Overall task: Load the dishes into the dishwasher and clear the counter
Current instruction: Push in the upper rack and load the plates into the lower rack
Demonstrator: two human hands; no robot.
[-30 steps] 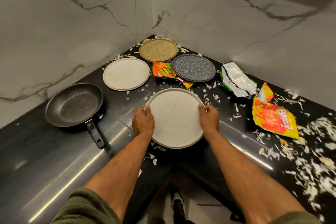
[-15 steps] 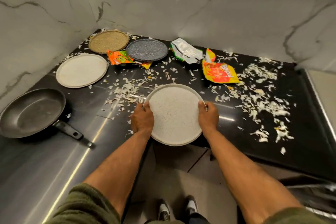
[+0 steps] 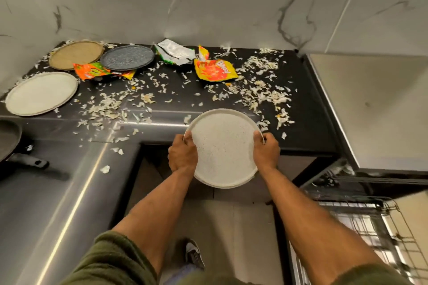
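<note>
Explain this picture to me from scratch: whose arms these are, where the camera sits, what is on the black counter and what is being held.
No machine here: a person wears a wide-angle camera on the head, looking down at their own arms. The left hand and right hand grip opposite edges of a round speckled white plate, held in the air at the edge of the glossy black counter. On the counter lie a plain white plate, a tan woven plate, a dark grey speckled plate, crumpled snack wrappers, scattered pale peel scraps and, at far left, a black frying pan. A wire dishwasher rack shows at lower right.
</note>
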